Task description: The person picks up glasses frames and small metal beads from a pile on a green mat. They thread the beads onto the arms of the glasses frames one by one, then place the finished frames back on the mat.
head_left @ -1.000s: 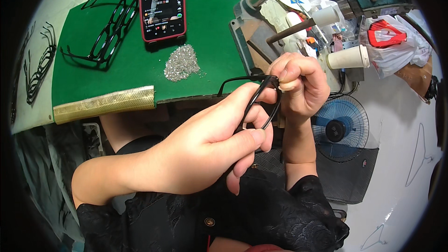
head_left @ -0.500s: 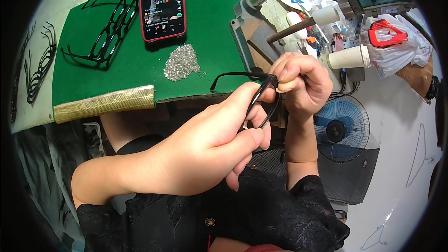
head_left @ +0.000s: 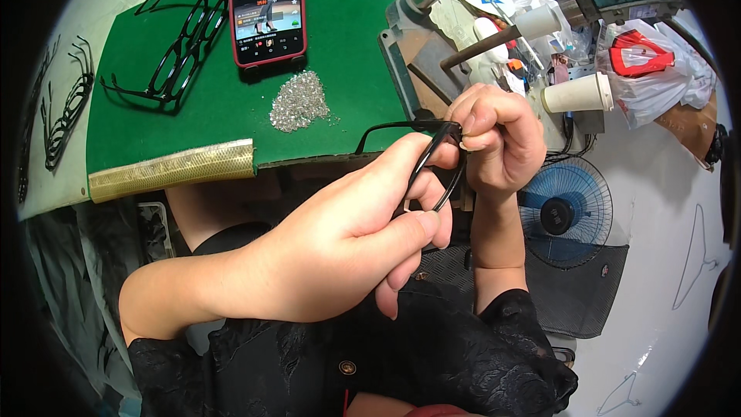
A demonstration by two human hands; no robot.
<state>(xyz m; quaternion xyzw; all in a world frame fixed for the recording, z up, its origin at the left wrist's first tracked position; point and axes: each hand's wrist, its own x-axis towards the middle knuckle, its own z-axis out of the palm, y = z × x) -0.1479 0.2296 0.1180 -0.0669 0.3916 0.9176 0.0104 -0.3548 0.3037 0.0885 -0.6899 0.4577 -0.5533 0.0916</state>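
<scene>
My left hand is closed around a black eyeglass frame, held in the air just off the front edge of the bench. One temple arm of it sticks out to the left above my thumb side. At the frame's hinge corner, the thumb and fingertips of my right hand pinch together; any small part between them is hidden. Beyond my hands, a pile of tiny shiny metal pieces lies on the green mat.
More black eyeglass frames lie on the mat's left side and at the bench's left end. A red-cased phone stands behind the pile. A gold strip covers the front edge. Right are a metal press, a cup and a fan.
Both hands keep their grip at the hinge corner, and the frame has turned slightly, its temple tip shifting a little right. The phone's picture has changed.
</scene>
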